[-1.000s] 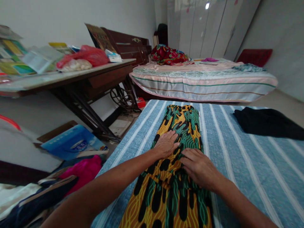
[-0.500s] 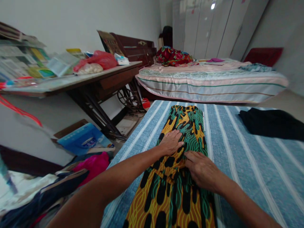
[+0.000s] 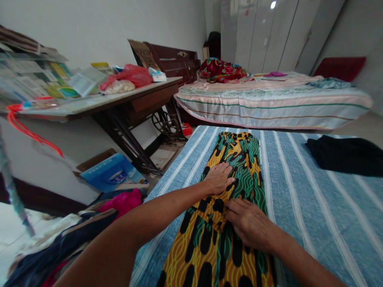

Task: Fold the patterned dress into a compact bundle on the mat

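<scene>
A long garment (image 3: 206,243) patterned in yellow, green and black lies lengthwise on the striped blue bedspread (image 3: 287,187), its sides folded into a narrow strip. My left hand (image 3: 219,178) rests flat on its middle, fingers stretched out over the cloth. Just below and to the right, my right hand (image 3: 247,221) has its fingers closed on a fold of the same garment. The fingertips of my right hand are partly hidden by the hand itself. Part of the garment runs out of view at the bottom edge.
A folded black cloth (image 3: 344,154) lies on the right. On the left stands a sewing machine table (image 3: 128,103) carrying a red plastic bag (image 3: 136,75). Below are a blue box (image 3: 115,173) and piled clothes (image 3: 86,223). A second bed (image 3: 263,107) stands beyond.
My right hand has moved slightly towards me and to the left across the garment, drawing the fold with it. My left hand stays on the cloth. The view has shifted a little left.
</scene>
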A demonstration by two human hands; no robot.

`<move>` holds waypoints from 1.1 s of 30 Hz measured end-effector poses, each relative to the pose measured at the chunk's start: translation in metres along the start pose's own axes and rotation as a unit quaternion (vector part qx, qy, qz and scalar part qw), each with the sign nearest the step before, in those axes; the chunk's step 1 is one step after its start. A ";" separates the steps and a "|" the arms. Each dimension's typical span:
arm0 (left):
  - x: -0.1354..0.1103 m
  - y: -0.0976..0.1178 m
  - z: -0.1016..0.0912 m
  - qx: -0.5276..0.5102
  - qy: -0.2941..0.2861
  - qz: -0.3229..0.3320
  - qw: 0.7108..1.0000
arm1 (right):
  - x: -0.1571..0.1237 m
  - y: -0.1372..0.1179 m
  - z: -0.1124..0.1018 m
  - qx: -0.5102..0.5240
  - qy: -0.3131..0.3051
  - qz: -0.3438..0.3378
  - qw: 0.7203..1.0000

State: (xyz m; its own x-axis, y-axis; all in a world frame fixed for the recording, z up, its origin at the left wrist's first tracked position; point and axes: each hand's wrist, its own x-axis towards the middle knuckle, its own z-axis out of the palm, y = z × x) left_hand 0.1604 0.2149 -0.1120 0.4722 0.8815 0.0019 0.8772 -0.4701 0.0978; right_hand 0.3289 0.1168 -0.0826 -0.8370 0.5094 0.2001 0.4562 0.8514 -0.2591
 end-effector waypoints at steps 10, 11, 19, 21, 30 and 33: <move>-0.002 0.000 0.000 0.002 0.005 -0.002 1.000 | 0.001 -0.013 -0.006 0.019 -0.036 -0.031 0.999; -0.002 0.000 0.000 0.004 0.006 0.000 1.000 | 0.001 -0.014 -0.007 0.019 -0.043 -0.027 0.999; -0.001 -0.003 0.001 -0.002 0.019 0.000 1.000 | 0.002 -0.011 -0.018 0.069 0.008 -0.005 0.998; -0.001 -0.003 -0.003 -0.020 0.010 -0.007 1.000 | 0.002 -0.002 -0.013 0.057 0.082 0.045 0.994; -0.047 0.025 -0.032 -0.021 0.011 -0.063 0.998 | -0.002 0.036 0.031 -0.048 0.088 0.266 0.959; -0.067 0.028 -0.024 -0.022 -0.026 -0.097 0.995 | -0.004 0.037 0.038 -0.055 0.058 0.296 0.952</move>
State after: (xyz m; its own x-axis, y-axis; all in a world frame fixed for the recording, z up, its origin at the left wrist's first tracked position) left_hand 0.1512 0.1436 -0.0854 0.2997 0.9512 -0.0732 0.9481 -0.2884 0.1338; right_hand 0.3378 0.1415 -0.1287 -0.3883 0.9085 0.1544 0.8716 0.4165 -0.2586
